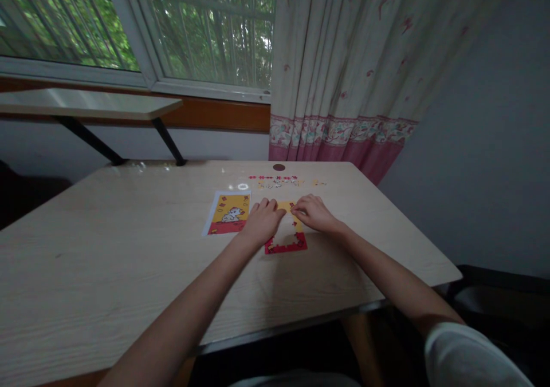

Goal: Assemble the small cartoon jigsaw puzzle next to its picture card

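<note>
A partly built jigsaw [287, 240] with a red lower border and yellow upper border lies on the wooden table [129, 249]. My left hand [262, 221] rests on its left edge, fingers curled and pressed down. Over the puzzle's top right corner, my right hand [313, 212] has its fingers bent and pinched together; what they hold is hidden. A reference picture [228, 212] showing a white animal on yellow and red lies flat just left of the left hand.
Several loose puzzle pieces [279, 181] are scattered in a row behind the puzzle, near a round cable hole [279, 167]. A window, a shelf [86, 103] and a patterned curtain [344, 78] stand behind the table. The table's right corner [451, 272] is close.
</note>
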`<state>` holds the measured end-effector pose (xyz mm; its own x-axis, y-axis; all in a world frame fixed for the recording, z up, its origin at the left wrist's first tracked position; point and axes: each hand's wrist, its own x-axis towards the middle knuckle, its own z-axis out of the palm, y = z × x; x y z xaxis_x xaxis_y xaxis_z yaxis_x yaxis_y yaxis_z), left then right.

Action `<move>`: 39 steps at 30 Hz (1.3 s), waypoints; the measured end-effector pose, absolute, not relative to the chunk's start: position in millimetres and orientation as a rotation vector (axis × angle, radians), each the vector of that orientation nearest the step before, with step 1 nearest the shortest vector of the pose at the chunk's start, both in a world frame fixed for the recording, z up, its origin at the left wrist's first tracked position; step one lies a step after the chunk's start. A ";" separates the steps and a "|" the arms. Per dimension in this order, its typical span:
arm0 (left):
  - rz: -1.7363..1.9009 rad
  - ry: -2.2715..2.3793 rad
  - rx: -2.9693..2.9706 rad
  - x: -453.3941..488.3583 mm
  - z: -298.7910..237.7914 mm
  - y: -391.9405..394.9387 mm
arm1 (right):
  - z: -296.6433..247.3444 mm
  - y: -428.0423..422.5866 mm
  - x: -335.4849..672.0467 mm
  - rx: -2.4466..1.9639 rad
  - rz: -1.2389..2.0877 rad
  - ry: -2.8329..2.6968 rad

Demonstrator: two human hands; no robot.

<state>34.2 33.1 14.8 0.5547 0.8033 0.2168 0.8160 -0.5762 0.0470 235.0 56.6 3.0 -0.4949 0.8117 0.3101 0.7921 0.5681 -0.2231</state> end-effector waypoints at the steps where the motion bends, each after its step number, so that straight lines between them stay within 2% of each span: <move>1: -0.318 -1.407 -2.728 32.4 15.1 33.0 | 2.7 56.5 235.7 -1.299 0.070 -2.428; 13: -0.384 -1.377 -2.727 -22.2 8.6 11.2 | 1.5 53.4 240.6 -1.227 0.111 -2.505; 39: -0.475 -1.312 -2.903 -21.7 3.1 3.5 | 0.3 52.5 235.1 -1.273 0.085 -2.593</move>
